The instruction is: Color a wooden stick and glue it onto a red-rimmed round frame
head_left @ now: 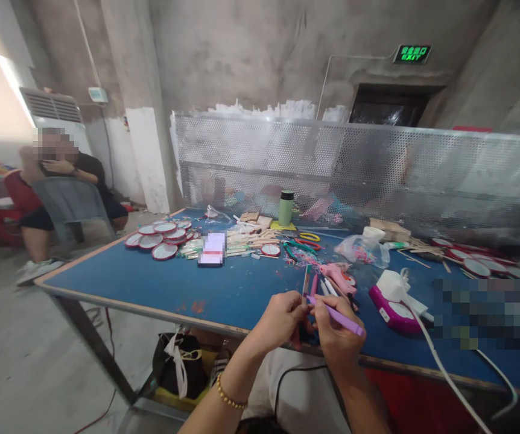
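At the front edge of the blue table (pixel 151 289), my right hand (pixel 339 334) grips a purple marker (pixel 344 319), its tip pointing left toward my other hand. My left hand (pixel 280 316) is closed with fingers pinched close to the marker's tip; what it holds is too small and hidden to name. Just beyond my hands lie a pink glue gun (pixel 339 277) and several pens (pixel 327 286). Round red-rimmed discs (pixel 164 250) are piled at the left of the table, beside a phone (pixel 212 248) with a lit screen.
A green bottle (pixel 286 208) stands at the back near a perforated metal screen (pixel 260 157). Wooden sticks (pixel 260 238), scissors (pixel 309 237) and a plastic bag (pixel 364 250) lie mid-table. A magenta device (pixel 393 310) with a white cable is at right. A person (pixel 90 175) sits at far left.
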`<state>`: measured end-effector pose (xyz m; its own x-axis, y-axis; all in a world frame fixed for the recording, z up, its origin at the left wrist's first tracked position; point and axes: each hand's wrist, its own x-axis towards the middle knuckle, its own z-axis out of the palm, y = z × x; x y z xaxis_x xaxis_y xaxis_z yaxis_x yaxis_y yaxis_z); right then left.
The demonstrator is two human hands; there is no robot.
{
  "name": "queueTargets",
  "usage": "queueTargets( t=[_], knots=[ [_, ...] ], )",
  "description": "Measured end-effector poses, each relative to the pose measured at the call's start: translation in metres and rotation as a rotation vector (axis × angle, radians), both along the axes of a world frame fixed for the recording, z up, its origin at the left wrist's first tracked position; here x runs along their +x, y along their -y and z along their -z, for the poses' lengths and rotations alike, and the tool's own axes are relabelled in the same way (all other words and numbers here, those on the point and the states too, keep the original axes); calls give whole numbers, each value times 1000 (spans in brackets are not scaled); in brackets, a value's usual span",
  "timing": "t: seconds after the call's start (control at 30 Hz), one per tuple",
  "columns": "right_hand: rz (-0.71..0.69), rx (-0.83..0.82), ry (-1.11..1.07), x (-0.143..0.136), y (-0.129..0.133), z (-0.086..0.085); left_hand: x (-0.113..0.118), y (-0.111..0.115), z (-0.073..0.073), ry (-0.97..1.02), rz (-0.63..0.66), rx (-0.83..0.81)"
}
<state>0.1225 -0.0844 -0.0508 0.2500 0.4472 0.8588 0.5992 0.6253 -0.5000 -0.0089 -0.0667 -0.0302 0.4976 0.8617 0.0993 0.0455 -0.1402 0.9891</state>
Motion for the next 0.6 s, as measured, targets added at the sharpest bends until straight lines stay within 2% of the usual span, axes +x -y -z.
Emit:
queueTargets(
  t=[0.23,0.6],
  knots=[
    [-6,-5,-5,-1,1,-2,1,-2,2,-7,-7,18],
    [-1,-23,-57,-1,1,1,3,-3,5,61,41,-55]
  ],
)
